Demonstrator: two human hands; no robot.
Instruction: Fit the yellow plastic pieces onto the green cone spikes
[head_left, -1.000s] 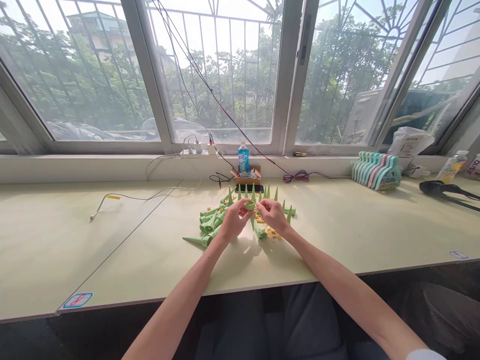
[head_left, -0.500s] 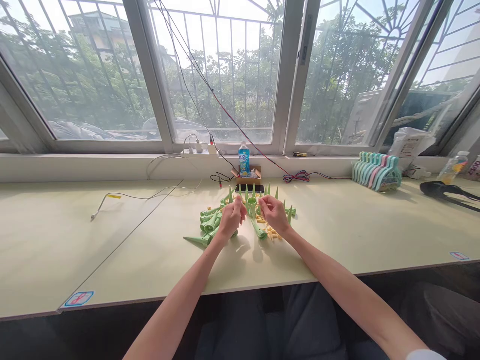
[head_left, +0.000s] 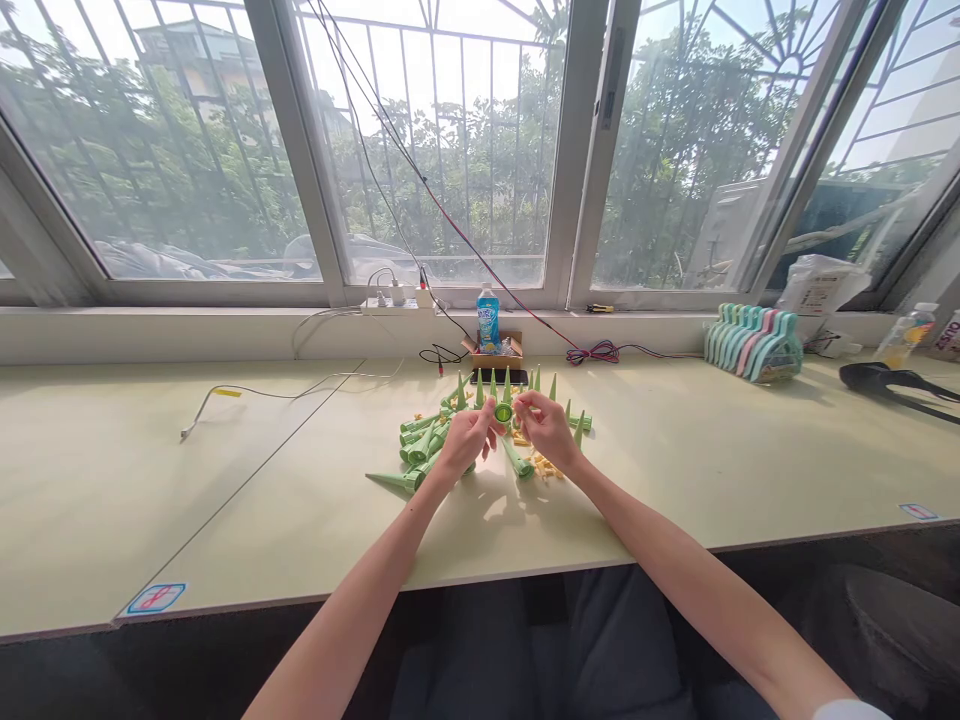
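My left hand (head_left: 463, 442) and my right hand (head_left: 549, 428) meet above the table (head_left: 300, 500), and both pinch one small green cone piece (head_left: 503, 411) whose round open end faces me. Under and to the left of my hands lies a heap of green plastic cones (head_left: 420, 445). Several more cones stand upright in a row (head_left: 517, 384) just behind. Small yellow parts (head_left: 544, 464) are scattered below my right hand, beside one lying cone (head_left: 517, 461).
A blue bottle (head_left: 487, 320) and a small cardboard box (head_left: 499, 350) stand at the window sill, with a dark phone (head_left: 499, 376) in front. Cables (head_left: 315, 385) run across the left half. Pastel hangers (head_left: 752, 342) and a black object (head_left: 892, 382) sit at the right.
The green piece held between my hands has turned so that its open round end faces me. My hands have stayed close together over the heap.
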